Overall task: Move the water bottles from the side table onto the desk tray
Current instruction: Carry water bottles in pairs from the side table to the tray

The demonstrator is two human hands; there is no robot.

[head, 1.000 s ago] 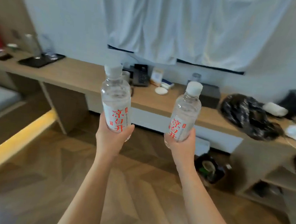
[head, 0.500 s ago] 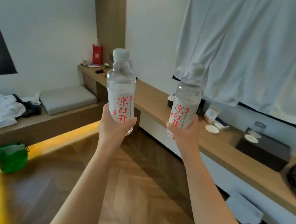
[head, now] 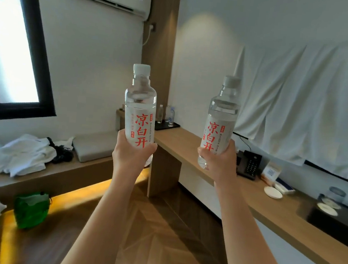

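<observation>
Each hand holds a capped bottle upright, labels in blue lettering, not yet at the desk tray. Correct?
No: the lettering is red, not blue, as the head view shows. The left hand holds the left bottle and the right hand the right bottle, both capped and upright, not yet at the tray.

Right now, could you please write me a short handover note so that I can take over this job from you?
The left hand grips a water bottle by its lower half, upright.
The right hand grips the second bottle the same way.
Both are held in the air, short of the desk.
The black tray sits at the desk's far end, with a few clear items on it, too small to tell.
Done: both bottles are in hand.
Left: carry them to the tray and stand them on it.
</observation>
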